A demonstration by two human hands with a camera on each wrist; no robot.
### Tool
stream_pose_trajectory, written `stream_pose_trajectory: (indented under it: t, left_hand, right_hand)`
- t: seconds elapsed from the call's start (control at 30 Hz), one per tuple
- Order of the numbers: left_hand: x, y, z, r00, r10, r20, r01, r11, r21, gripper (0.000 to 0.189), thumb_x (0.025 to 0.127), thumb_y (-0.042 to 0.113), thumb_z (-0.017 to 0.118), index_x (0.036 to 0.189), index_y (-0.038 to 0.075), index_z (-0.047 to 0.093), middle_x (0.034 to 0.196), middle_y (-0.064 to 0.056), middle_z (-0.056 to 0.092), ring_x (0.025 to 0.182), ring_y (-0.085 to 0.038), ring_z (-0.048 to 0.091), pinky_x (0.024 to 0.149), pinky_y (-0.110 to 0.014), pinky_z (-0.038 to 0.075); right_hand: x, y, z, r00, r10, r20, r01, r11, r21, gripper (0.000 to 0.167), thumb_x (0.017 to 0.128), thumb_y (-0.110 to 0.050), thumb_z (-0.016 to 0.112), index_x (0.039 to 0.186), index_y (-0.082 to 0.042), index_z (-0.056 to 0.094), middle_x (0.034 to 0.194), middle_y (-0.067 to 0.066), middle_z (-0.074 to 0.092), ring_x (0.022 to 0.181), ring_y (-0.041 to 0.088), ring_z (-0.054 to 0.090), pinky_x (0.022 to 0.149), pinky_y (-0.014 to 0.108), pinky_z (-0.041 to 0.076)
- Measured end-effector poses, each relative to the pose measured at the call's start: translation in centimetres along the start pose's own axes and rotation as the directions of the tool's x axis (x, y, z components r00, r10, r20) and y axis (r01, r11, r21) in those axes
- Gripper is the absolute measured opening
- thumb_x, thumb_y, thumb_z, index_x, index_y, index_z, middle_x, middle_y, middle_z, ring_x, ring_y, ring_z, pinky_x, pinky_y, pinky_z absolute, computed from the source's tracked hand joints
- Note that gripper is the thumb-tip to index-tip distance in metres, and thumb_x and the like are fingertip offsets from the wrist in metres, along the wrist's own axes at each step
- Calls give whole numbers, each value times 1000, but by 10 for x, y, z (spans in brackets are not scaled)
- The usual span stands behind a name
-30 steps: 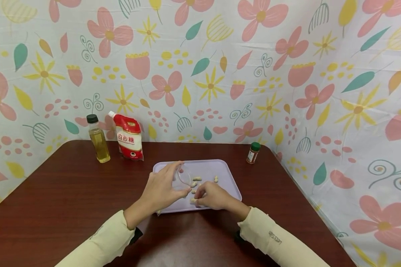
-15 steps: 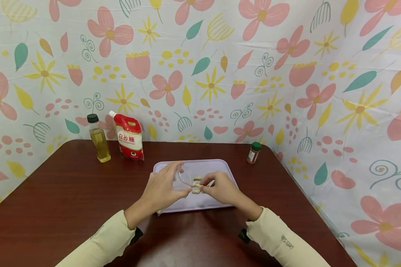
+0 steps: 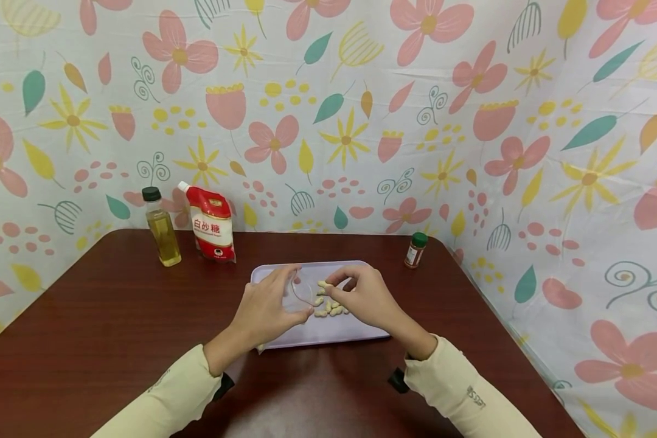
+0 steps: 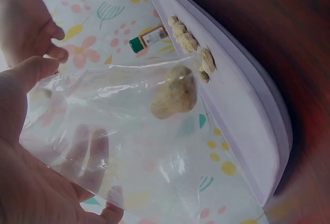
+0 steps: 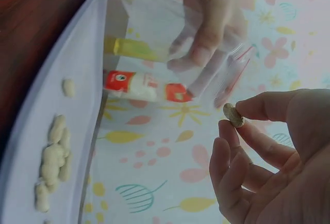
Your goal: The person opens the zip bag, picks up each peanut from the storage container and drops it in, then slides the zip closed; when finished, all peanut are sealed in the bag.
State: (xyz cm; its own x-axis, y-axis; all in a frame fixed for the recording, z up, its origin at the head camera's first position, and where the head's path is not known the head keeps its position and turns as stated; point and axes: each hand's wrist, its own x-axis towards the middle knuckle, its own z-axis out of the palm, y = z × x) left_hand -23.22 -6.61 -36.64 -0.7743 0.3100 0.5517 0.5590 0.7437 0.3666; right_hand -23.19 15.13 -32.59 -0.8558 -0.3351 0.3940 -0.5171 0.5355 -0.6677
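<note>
The right hand (image 3: 368, 297) pinched one peanut (image 5: 233, 114) between thumb and forefinger, above the tray (image 3: 361, 331) centre. The left hand (image 3: 266, 312) gripped the clear bag (image 4: 129, 146), limp and slippery; the shell likely light, brittle.

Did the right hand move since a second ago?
Yes. The right hand moved away from the near edge of the lilac plastic tray, toward the far rim, pinching a peanut.
</note>
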Motion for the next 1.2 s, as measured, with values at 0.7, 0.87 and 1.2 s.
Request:
stream_pose_trajectory:
  t: [0.7, 0.87, 1.2]
  left_hand:
    - [0, 0, -3, 1000, 8, 5, -8, 1000, -2, 77, 75, 46, 81, 137, 10, 54, 113, 0, 68, 81, -10, 58, 72, -46, 49]
    - [-1, 1, -3, 1000, 3, 1, -3, 1000, 9, 78, 73, 46, 82, 136, 9, 55, 112, -1, 68, 80, -11, 58, 72, -48, 49]
    - [0, 1, -3, 1000, -15, 7, 15, 1000, 22, 76, 74, 47, 81, 136, 11, 54, 113, 1, 68, 82, -12, 59, 73, -47, 48]
  right_hand:
    - [16, -15, 14, 996, -64, 65, 63, 998, 18, 5, 88, -12, 73, 90, -10, 77, 85, 1, 72, 58, 12, 61, 46, 28, 47]
    - [17, -15, 16, 995, -57, 79, 57, 998, 6, 5, 88, -12, 74, 91, -9, 76, 86, 1, 72, 62, 12, 63, 50, 27, 50]
    - [17, -11, 13, 998, -32, 57, 32, 999, 4, 9, 86, -12, 73, 93, -8, 76, 91, 0, 73, 66, 14, 64, 51, 28, 49]
